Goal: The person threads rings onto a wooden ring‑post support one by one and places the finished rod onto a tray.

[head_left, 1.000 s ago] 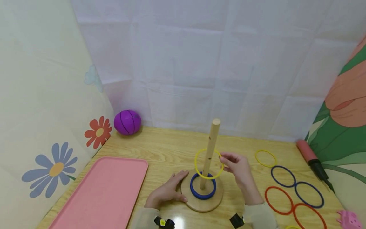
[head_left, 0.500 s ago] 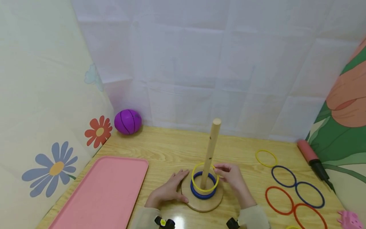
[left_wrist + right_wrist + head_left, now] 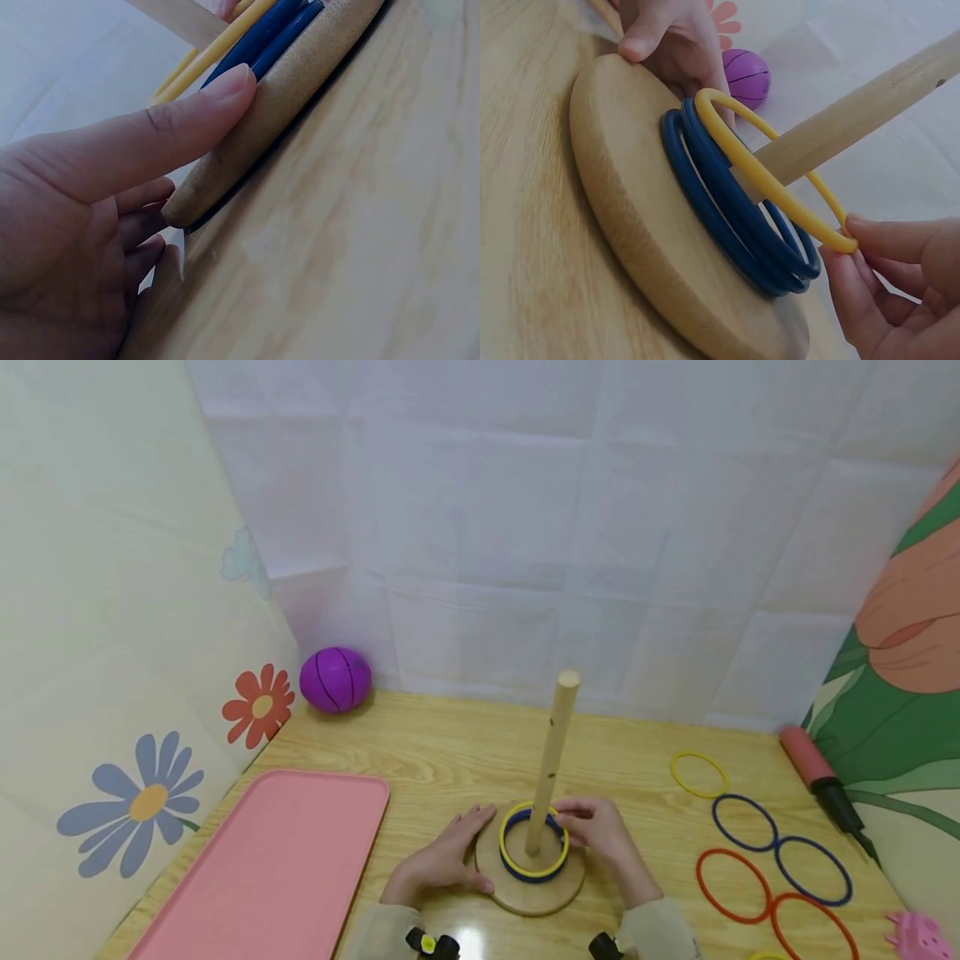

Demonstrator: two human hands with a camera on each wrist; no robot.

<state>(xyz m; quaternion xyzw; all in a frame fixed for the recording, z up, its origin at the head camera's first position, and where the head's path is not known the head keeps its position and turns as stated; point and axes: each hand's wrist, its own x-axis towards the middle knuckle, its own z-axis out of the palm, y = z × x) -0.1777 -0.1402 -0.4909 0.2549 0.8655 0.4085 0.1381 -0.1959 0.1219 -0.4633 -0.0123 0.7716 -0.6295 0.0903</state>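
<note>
A round wooden base [image 3: 521, 900] carries an upright wooden peg [image 3: 555, 735]. Two stacked blue rings [image 3: 705, 199] encircle the peg at its bottom. Just above them, a yellow ring [image 3: 761, 176] goes around the peg, slightly tilted. My right hand [image 3: 600, 831] pinches that yellow ring at its right side between thumb and fingers. On the left, my left hand [image 3: 442, 860] rests against the base's rim, thumb and fingers spread along it. In the left wrist view its thumb [image 3: 180, 124] touches the wooden edge [image 3: 255, 135]; the other fingers are partly hidden.
Right of the stand lie a yellow ring [image 3: 697, 775], two blue rings [image 3: 813, 869] and two red rings [image 3: 732, 885]. A pink tray [image 3: 277, 852] is at left, a purple ball [image 3: 336, 680] behind it. A pink-and-black pump [image 3: 817, 777] lies far right, near a pink toy [image 3: 917, 935].
My right hand has lowered the yellow ring down the peg, from above the blue rings to just over them. The left hand has stayed at the base's rim.
</note>
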